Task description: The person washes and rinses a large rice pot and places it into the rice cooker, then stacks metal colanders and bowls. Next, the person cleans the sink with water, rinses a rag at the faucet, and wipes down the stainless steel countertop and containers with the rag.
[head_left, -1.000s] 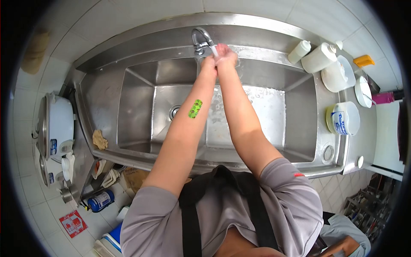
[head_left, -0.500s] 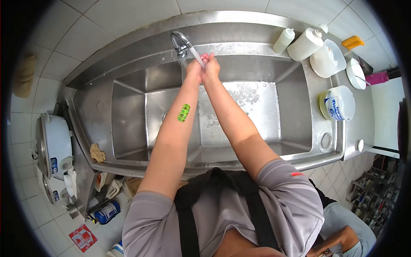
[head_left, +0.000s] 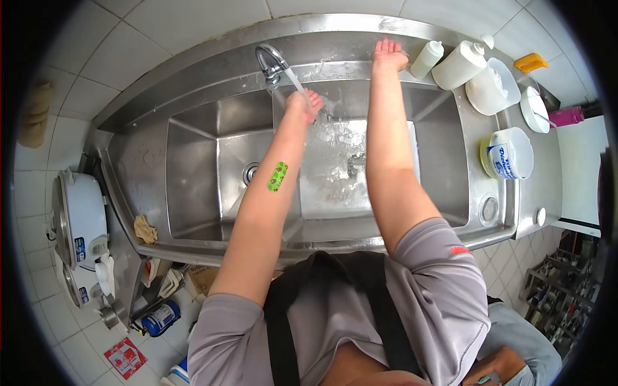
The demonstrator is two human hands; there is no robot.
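Note:
Water runs from the chrome faucet [head_left: 272, 64] at the back of the steel double sink [head_left: 193, 174]. Under the stream is my left hand [head_left: 304, 105], palm up with its fingers apart and nothing in it. A green patterned bandage [head_left: 277, 177] is on my left forearm. My right hand [head_left: 389, 56] is apart from it, over the sink's back ledge, palm up and open, holding nothing. Nearest to it stands a small white squeeze bottle [head_left: 427, 60], with a larger white bottle [head_left: 459, 65] beside that.
Right of the sink are a white container [head_left: 492, 88], a white bowl [head_left: 538, 110] and a labelled tub [head_left: 506, 154]. A tan cloth [head_left: 145, 229] lies at the front left corner. A co-worker's arm [head_left: 502, 367] shows at lower right.
My hands, together under the water before, have separated. My right hand has moved right and back towards the bottles, while my left hand stays under the stream.

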